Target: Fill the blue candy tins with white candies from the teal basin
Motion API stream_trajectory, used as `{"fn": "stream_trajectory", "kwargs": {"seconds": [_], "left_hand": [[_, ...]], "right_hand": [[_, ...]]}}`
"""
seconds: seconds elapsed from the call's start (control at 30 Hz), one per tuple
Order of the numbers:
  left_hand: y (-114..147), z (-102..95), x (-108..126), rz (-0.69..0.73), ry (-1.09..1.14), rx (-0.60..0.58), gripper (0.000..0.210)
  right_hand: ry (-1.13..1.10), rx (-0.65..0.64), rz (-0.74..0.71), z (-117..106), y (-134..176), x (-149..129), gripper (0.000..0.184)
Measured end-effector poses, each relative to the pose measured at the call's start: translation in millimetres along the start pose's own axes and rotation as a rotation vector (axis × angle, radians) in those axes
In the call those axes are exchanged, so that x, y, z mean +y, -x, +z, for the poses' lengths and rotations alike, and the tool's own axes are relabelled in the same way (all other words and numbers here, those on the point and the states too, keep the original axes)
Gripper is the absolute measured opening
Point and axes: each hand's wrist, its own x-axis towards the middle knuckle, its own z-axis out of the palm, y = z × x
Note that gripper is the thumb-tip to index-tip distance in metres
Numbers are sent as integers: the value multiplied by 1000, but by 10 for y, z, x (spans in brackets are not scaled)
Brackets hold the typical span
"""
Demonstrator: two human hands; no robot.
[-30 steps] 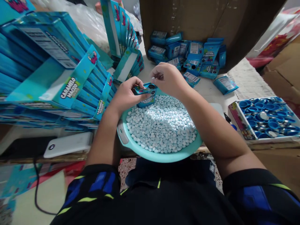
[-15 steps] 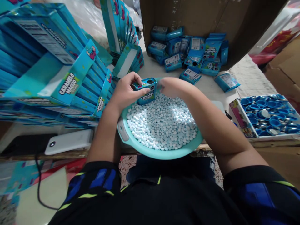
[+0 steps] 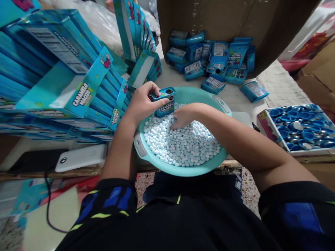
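Observation:
My left hand (image 3: 148, 99) is closed around a small blue box (image 3: 165, 107) printed "Caramelo Macizo", thumb across its front. The box stands upright at the far left side of a turquoise bowl (image 3: 180, 170) with grey handle patches. Pale blue and white candies (image 3: 183, 150) fill much of the bowl. My right hand (image 3: 184, 115) reaches down just right of the box, its bent fingers together and their tips among the candies. What those fingers hold is hidden.
Stacked turquoise display boxes (image 3: 81, 96) rise at the left. Several blue packs (image 3: 193, 69) lie before a brown carton (image 3: 222, 17). A tray of blue-rimmed caps (image 3: 306, 125) sits right. A white device (image 3: 81, 157) lies near the table's left edge.
My right hand has come down and nearer to me, from the bowl's far rim into the candies. My left hand holds the small box in nearly the same spot.

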Motion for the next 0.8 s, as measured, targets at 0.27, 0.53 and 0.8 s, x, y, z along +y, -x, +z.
{"fn": "stream_trajectory", "kwargs": {"seconds": [0.27, 0.53, 0.8], "left_hand": [[6, -5, -16, -22, 17, -30, 34], [12, -3, -21, -4, 17, -20, 33], [76, -23, 77, 61, 285, -81, 50]], "right_hand": [[-3, -66, 15, -47, 51, -15, 25], [-228, 357, 7, -350, 237, 292, 29], [-1195, 933, -226, -210, -134, 303, 47]]}}
